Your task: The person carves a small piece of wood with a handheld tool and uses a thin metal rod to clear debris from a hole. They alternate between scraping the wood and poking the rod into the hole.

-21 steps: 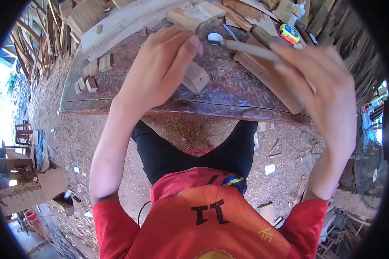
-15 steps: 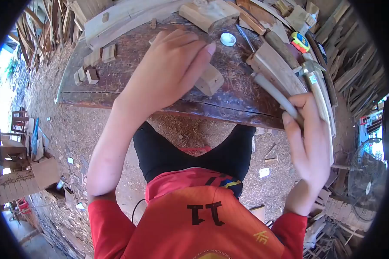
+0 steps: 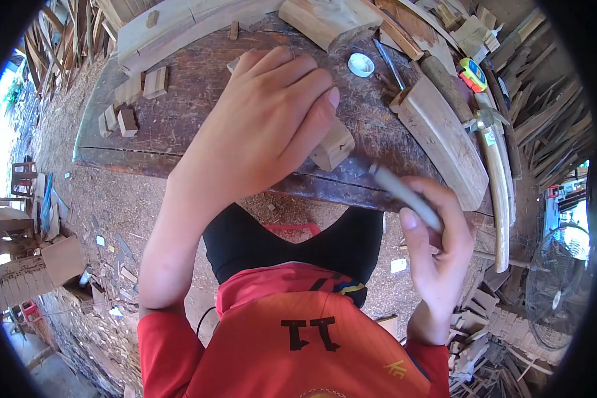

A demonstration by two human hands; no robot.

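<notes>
My left hand [image 3: 272, 109] is closed over a wooden block [image 3: 332, 147] and presses it to the worktable [image 3: 199, 86] near its front edge. Only the block's right end, with a small dark mark on it, shows past my fingers. At the right, my right hand [image 3: 440, 242] wraps round a grey-handled tool [image 3: 408, 198], thumb along its near side. The tool's far end is smeared by motion and points towards the block's marked end. What kind of tool it is I cannot tell.
Several small wood blocks [image 3: 127, 123] lie at the table's left. A round white cap [image 3: 361, 64], a blue-shafted tool [image 3: 389, 63], a thick wood piece [image 3: 442, 142], a hammer [image 3: 494, 152] and a yellow tape measure [image 3: 472, 74] lie towards the right. Larger timber [image 3: 192, 30] lines the back.
My right hand has brought the grey-handled tool left and nearer to the block. My left hand stays on the block; the whole view has shifted slightly.
</notes>
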